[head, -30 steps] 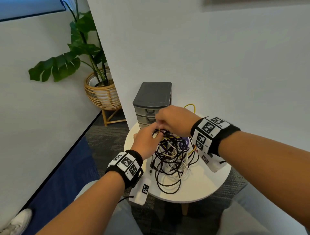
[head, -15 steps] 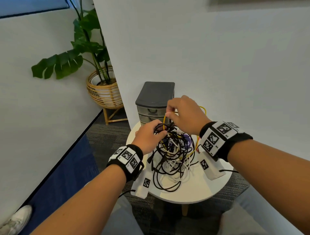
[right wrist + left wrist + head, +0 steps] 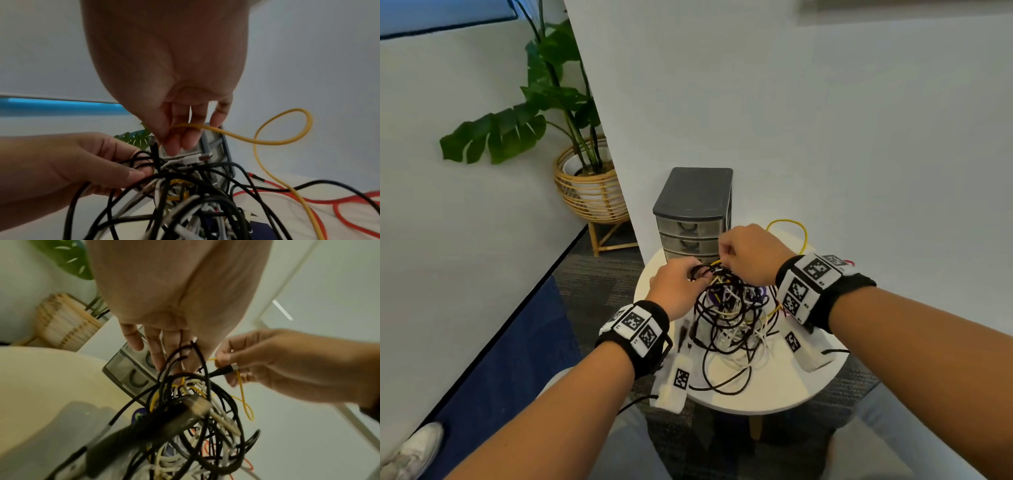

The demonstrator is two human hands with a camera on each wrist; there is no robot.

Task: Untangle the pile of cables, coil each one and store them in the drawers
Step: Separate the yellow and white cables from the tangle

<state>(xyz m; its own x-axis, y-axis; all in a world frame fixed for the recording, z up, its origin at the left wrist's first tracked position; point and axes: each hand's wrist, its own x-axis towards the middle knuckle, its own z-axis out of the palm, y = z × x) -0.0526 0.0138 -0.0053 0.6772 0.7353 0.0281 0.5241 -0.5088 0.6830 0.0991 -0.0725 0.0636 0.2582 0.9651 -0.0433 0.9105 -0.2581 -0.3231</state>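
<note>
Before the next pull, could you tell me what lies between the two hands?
In the left wrist view, looped black cables cross between left hand and right hand.

Head view looks down; both wrist views closely share the cable tangle.

The left hand fills the top of the left wrist view, its fingers reaching down with black loops of the cable tangle hooked around them. The right hand comes in from the right, pinching a thin yellow cable and a black plug with a metal tip. Behind the fingers stands the drawer unit, its curved handles showing, on the pale worktop. A blurred black connector hangs close to the lens.
</note>
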